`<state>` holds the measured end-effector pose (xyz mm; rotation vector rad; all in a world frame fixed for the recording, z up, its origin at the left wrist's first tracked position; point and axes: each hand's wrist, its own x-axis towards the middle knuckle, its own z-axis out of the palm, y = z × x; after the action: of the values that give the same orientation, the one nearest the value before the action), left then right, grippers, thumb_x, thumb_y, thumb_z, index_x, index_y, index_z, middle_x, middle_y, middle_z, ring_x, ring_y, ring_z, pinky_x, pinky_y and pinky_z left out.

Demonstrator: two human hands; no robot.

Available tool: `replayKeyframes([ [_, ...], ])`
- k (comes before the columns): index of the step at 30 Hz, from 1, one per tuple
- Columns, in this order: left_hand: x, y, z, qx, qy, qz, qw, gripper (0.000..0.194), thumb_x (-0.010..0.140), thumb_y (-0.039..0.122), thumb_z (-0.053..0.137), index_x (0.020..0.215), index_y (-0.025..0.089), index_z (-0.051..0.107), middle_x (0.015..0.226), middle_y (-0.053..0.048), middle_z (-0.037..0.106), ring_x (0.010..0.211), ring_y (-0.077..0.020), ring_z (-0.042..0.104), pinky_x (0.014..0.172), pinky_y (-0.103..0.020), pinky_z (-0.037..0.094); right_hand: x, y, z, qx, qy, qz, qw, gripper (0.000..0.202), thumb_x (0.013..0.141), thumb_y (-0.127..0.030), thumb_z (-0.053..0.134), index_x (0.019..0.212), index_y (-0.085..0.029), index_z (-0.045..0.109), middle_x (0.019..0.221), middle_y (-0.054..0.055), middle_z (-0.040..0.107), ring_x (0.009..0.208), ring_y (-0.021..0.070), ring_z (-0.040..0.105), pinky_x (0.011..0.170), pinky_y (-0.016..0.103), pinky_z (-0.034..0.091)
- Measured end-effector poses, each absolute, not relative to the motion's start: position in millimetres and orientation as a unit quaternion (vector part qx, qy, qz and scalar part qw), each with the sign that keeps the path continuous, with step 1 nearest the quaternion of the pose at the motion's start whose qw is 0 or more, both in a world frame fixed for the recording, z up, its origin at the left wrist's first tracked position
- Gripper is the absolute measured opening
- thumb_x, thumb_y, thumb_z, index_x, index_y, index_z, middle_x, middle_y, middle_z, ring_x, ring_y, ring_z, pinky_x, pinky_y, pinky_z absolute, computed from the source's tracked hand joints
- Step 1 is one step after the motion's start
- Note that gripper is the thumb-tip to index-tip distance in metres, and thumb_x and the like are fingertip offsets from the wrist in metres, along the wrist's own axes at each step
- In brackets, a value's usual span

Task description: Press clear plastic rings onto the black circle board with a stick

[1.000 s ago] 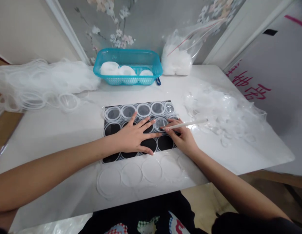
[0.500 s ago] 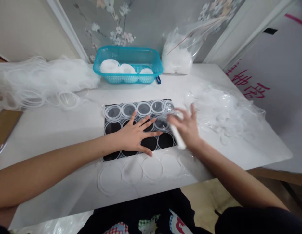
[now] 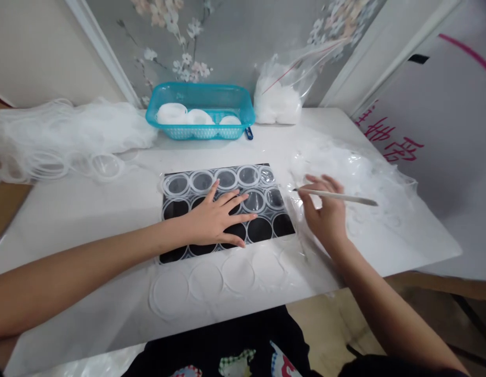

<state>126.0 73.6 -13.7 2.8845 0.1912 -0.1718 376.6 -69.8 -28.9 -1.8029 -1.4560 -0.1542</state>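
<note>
My left hand (image 3: 215, 217) lies flat with fingers spread on a clear plastic sheet of round cut-outs (image 3: 203, 285). Beneath part of that sheet is a black rectangular board (image 3: 260, 229), showing dark through the circles. In the upper rows, some circles look greyer, with rings overlapping. My right hand (image 3: 325, 209) is to the right of the board, fingers pinched round a thin white pen-like tool (image 3: 345, 198) with a dark pointed tip. The tip points left, apart from the board's right edge.
A blue basket (image 3: 199, 131) with white round pieces stands at the back. Beside it are a zip bag (image 3: 280, 102) of white material and a small blue clip-like object (image 3: 249, 133). Piles of clear plastic offcuts lie left (image 3: 70, 131) and right (image 3: 368, 183).
My right hand has moved right, off the sheet's right edge, with the pen-like tool swung to nearly level. My left hand stays spread on the sheet. The whole view has shifted slightly.
</note>
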Motion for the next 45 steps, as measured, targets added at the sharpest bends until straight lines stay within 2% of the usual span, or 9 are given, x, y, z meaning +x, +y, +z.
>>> replayKeyframes([
  [4, 126.6, 74.6, -11.3, 0.985, 0.074, -0.1, 0.121, 0.076, 0.084, 0.08, 0.042, 0.151, 0.044, 0.032, 0.165, -0.007, 0.012, 0.149, -0.042, 0.011, 0.113, -0.069, -0.003, 348.3, -55.5, -26.2, -0.647, -0.607, 0.151, 0.436, 0.02, 0.094, -0.036, 0.055, 0.092, -0.025, 0.072, 0.097, 0.005, 0.077, 0.113, 0.0269, 0.066, 0.096, 0.046, 0.053],
  [10, 125.1, 77.9, -13.4, 0.981, 0.076, -0.117, 0.138, 0.083, 0.079, 0.083, 0.047, 0.151, 0.046, 0.028, 0.165, -0.006, 0.003, 0.149, -0.0443, 0.007, 0.11, -0.072, -0.005, 334.7, -50.0, -37.7, -0.634, -0.62, 0.207, 0.413, 0.023, 0.094, -0.037, 0.056, 0.089, -0.026, 0.075, 0.095, 0.004, 0.078, 0.119, 0.0298, 0.063, 0.108, 0.055, 0.042],
  [16, 125.9, 77.6, -10.9, 0.975, 0.083, -0.132, 0.157, 0.084, 0.078, 0.083, 0.049, 0.151, 0.045, 0.03, 0.165, -0.006, -0.001, 0.15, -0.0434, 0.003, 0.112, -0.069, -0.004, 338.0, -50.4, -38.3, -0.645, -0.615, 0.207, 0.405, 0.022, 0.095, -0.036, 0.056, 0.092, -0.027, 0.075, 0.096, 0.003, 0.078, 0.121, 0.0309, 0.062, 0.111, 0.06, 0.036],
  [22, 127.0, 76.3, -7.3, 0.972, 0.088, -0.148, 0.158, 0.084, 0.079, 0.082, 0.05, 0.151, 0.045, 0.028, 0.165, -0.007, -0.003, 0.15, -0.0438, 0.0, 0.11, -0.071, -0.008, 337.5, -55.5, -41.1, -0.642, -0.654, 0.15, 0.371, 0.021, 0.096, -0.033, 0.053, 0.097, -0.028, 0.074, 0.098, 0.004, 0.077, 0.122, 0.0306, 0.061, 0.107, 0.058, 0.043],
  [29, 125.5, 75.4, -12.4, 0.975, 0.08, -0.13, 0.159, 0.093, 0.075, 0.084, 0.052, 0.153, 0.041, 0.026, 0.165, -0.007, -0.003, 0.149, -0.0455, 0.0, 0.111, -0.071, -0.006, 352.4, -38.0, -30.6, -0.564, -0.774, -0.013, 0.287, 0.02, 0.095, -0.02, 0.051, 0.09, -0.032, 0.066, 0.099, -0.003, 0.075, 0.127, 0.0242, 0.055, 0.121, 0.063, 0.013],
  [34, 124.4, 76.5, -8.9, 0.972, 0.074, -0.142, 0.17, 0.089, 0.076, 0.085, 0.049, 0.152, 0.043, 0.027, 0.165, -0.006, -0.002, 0.149, -0.0445, 0.001, 0.112, -0.07, -0.003, 372.1, -22.4, -12.4, -0.665, -0.592, -0.082, 0.448, 0.028, 0.098, -0.029, 0.045, 0.082, -0.026, 0.068, 0.093, 0.004, 0.073, 0.107, 0.0249, 0.065, 0.116, 0.062, 0.023],
  [38, 126.6, 76.1, -4.7, 0.969, 0.087, -0.151, 0.176, 0.084, 0.079, 0.083, 0.047, 0.15, 0.043, 0.031, 0.165, -0.008, -0.003, 0.149, -0.046, 0.0, 0.111, -0.072, -0.002, 360.0, -41.5, -17.9, -0.665, -0.593, 0.063, 0.45, 0.033, 0.093, -0.04, 0.056, 0.067, -0.024, 0.068, 0.084, 0.003, 0.075, 0.089, 0.0226, 0.07, 0.11, 0.053, 0.036],
  [41, 129.6, 73.1, -2.8, 0.971, 0.088, -0.15, 0.165, 0.077, 0.083, 0.08, 0.043, 0.15, 0.042, 0.035, 0.165, -0.008, -0.003, 0.149, -0.0451, 0.0, 0.111, -0.071, -0.003, 350.0, -49.6, -21.8, -0.677, -0.521, 0.199, 0.48, 0.044, 0.093, -0.049, 0.054, 0.062, -0.021, 0.069, 0.09, 0.007, 0.077, 0.092, 0.0242, 0.071, 0.092, 0.039, 0.051],
  [45, 132.1, 69.4, -3.6, 0.98, 0.081, -0.123, 0.133, 0.077, 0.086, 0.078, 0.04, 0.153, 0.041, 0.028, 0.166, -0.007, 0.001, 0.15, -0.0421, 0.002, 0.114, -0.068, -0.003, 341.5, -46.7, -23.1, -0.65, -0.516, 0.29, 0.476, 0.048, 0.091, -0.055, 0.054, 0.061, -0.021, 0.07, 0.09, 0.006, 0.077, 0.092, 0.0247, 0.072, 0.083, 0.034, 0.053],
])
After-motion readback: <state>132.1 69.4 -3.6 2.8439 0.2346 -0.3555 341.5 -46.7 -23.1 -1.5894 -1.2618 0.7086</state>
